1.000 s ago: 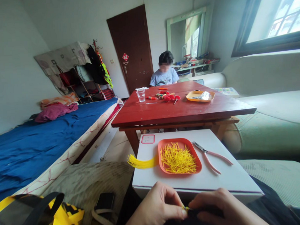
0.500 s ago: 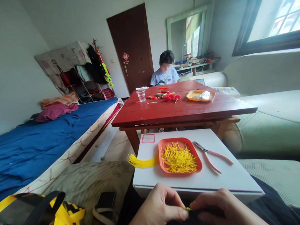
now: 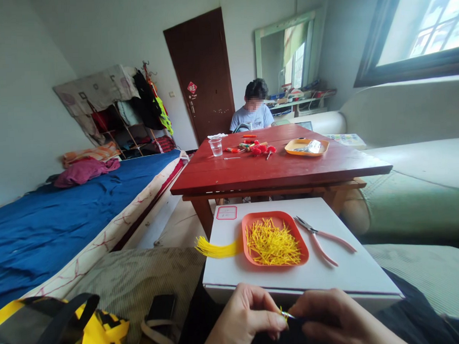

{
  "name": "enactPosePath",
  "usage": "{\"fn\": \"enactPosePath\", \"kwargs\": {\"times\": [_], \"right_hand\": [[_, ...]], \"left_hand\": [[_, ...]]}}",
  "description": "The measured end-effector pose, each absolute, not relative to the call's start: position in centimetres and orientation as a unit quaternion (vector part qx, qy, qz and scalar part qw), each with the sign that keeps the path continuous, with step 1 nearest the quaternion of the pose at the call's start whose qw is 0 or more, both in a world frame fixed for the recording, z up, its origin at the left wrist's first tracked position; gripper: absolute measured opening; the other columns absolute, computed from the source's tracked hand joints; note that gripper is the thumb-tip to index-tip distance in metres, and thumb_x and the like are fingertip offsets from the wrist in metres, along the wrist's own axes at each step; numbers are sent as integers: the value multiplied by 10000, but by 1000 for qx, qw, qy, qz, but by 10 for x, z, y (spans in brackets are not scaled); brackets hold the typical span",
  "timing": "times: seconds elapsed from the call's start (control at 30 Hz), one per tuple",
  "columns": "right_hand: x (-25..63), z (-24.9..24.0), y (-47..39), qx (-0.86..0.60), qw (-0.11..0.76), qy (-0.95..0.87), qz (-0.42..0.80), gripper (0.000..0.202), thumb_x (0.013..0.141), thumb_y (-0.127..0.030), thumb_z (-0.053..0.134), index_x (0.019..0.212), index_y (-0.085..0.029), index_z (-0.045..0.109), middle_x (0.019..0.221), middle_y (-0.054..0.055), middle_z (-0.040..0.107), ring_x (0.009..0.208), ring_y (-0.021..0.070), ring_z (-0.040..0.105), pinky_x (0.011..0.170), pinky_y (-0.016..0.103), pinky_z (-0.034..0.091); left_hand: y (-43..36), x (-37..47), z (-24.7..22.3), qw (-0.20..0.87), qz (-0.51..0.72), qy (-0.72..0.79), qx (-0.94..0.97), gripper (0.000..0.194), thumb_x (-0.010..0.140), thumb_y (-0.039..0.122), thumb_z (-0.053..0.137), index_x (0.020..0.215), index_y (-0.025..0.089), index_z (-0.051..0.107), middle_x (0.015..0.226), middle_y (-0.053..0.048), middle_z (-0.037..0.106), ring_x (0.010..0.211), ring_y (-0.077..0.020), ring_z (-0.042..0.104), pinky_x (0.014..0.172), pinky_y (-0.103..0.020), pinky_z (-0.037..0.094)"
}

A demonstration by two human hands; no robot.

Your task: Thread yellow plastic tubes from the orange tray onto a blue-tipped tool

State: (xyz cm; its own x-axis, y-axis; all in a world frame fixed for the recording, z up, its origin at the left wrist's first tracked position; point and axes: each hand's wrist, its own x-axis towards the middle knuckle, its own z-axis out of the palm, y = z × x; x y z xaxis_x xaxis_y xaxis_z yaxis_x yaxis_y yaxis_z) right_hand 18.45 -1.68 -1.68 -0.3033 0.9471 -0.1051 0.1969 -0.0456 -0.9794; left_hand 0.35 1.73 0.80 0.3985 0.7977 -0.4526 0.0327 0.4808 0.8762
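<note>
My left hand [image 3: 245, 321] and my right hand [image 3: 340, 322] meet at the bottom edge, below a white box [image 3: 344, 271]. Between their fingertips they pinch a small yellow wire piece [image 3: 284, 314]. On the box stands an orange tray [image 3: 302, 249] heaped with short yellow wire pieces [image 3: 272, 242]. A bundle of longer yellow wires [image 3: 215, 248] sticks out past the box's left edge. Pink-handled pliers [image 3: 323, 237] lie to the right of the tray.
A red wooden table [image 3: 275, 167] beyond the box carries a plastic cup [image 3: 215, 146], red parts [image 3: 259, 149] and a yellow tray [image 3: 304, 147]. Another person [image 3: 252, 111] sits behind it. A blue bed [image 3: 64, 214] is left, a sofa [image 3: 416, 184] right, a yellow-black bag [image 3: 65, 331] near left.
My fingertips have shifted slightly and the small yellow piece now shows more clearly between them. Everything on the box and table stays where it was.
</note>
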Motion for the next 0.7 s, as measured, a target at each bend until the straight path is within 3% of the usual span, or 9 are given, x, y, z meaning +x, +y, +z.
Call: {"fn": "enactPosePath", "kwargs": {"times": [0.23, 0.47, 0.7], "right_hand": [[183, -20, -15, -453, 344, -583, 580, 247, 691, -380, 601, 792, -170, 684, 699, 22, 670, 644, 171, 576, 588, 275, 432], [182, -15, -15, -463, 326, -575, 590, 198, 660, -271, 576, 782, -163, 689, 694, 14, 654, 650, 166, 553, 595, 267, 399], [184, -26, -13, -459, 296, -592, 592, 215, 659, -287, 561, 785, -149, 667, 654, 2, 597, 621, 164, 511, 556, 258, 354]], "left_hand": [[16, 3, 6, 712, 274, 483, 430, 100, 468, 153, 669, 484, 149, 570, 425, 46, 546, 429, -77, 434, 499, -214, 311], [15, 0, 5, 690, 263, 490, 463, 120, 499, 159, 680, 522, 146, 562, 450, 43, 548, 461, -90, 461, 533, -229, 330], [17, -2, 4, 696, 222, 492, 472, 157, 493, 184, 712, 542, 145, 568, 453, 42, 544, 470, -102, 465, 523, -235, 327]]}}
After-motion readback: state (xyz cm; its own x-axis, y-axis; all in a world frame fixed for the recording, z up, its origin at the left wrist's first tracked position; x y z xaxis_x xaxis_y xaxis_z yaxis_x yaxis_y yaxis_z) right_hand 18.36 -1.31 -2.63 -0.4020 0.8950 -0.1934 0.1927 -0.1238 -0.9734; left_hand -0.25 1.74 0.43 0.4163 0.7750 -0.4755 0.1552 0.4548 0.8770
